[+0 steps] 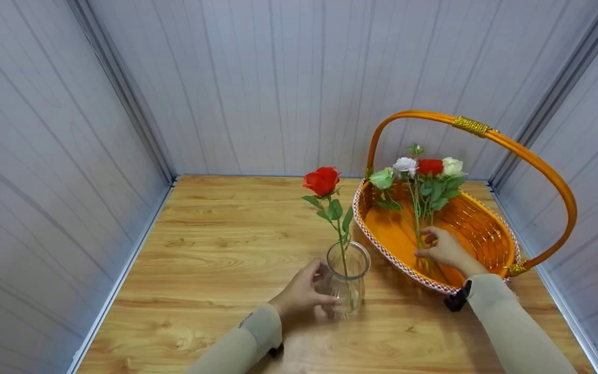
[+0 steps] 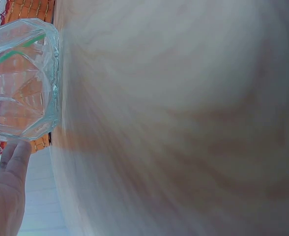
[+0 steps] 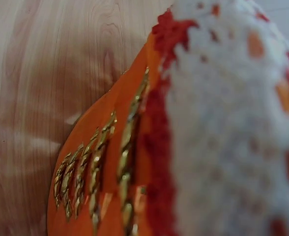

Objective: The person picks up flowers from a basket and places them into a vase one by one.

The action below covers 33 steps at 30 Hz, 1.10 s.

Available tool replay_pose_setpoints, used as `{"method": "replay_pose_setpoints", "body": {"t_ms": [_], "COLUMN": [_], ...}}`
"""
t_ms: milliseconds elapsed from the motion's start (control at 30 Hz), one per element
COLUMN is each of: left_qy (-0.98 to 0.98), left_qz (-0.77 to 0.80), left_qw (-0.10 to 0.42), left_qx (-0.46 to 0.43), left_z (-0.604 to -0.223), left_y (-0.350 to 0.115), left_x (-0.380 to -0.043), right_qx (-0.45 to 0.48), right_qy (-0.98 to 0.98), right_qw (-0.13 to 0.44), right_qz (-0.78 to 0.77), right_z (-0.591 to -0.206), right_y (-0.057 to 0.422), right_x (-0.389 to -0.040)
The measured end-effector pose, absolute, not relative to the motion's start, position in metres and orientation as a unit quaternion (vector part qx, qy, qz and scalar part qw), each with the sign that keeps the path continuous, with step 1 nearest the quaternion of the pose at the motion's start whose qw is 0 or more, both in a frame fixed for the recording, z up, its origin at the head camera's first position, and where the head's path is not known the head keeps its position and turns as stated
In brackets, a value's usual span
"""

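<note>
Glass vase (image 1: 358, 288), faceted; slim stems (image 1: 417, 208); oval woven basket (image 1: 480, 228)

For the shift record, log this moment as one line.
left hand: at glass vase | right hand: at flower stems inside basket | glass vase: red rose

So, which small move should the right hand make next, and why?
Probably, the right hand should pinch one of the flower stems and lift it gently from the basket. It is right at these stems, though I cannot tell if it grips one. The left hand is at the side of the vase, which contains just one red rose.
</note>
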<state>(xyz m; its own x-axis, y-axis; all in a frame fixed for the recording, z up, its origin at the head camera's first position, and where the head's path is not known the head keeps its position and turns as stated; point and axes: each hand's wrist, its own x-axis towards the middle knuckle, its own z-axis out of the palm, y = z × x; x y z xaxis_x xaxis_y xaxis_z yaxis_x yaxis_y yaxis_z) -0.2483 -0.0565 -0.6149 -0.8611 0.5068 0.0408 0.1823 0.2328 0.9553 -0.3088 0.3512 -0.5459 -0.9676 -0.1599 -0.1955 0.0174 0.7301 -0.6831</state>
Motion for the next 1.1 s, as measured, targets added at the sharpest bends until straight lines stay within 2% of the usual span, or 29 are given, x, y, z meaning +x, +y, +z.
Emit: {"method": "replay_pose_setpoints", "body": {"t_ms": [567, 867, 1100], "left_qy": [0.769, 0.766, 0.766], "left_qz": [0.578, 0.584, 0.586], "left_qw": [0.137, 0.142, 0.143], "left_qx": [0.236, 0.228, 0.223], "left_z": [-0.6147, -0.6147, -0.6142], "left_y": [-0.0565, -0.0566, -0.0557], "left_x": [-0.2492, -0.2489, -0.2485], "right_qx": [-0.045, -0.03, -0.051], "right_qy": [0.926, 0.926, 0.93], "right_qw": [0.131, 0.098, 0.068], "right_qz": [-0.353, -0.364, -0.358], "right_z": [-0.5483, -0.5509, -0.5531], "right_y": [0.3485, 0.3497, 0.3515], "right_x": [-0.3126, -0.314, -0.3147]}}
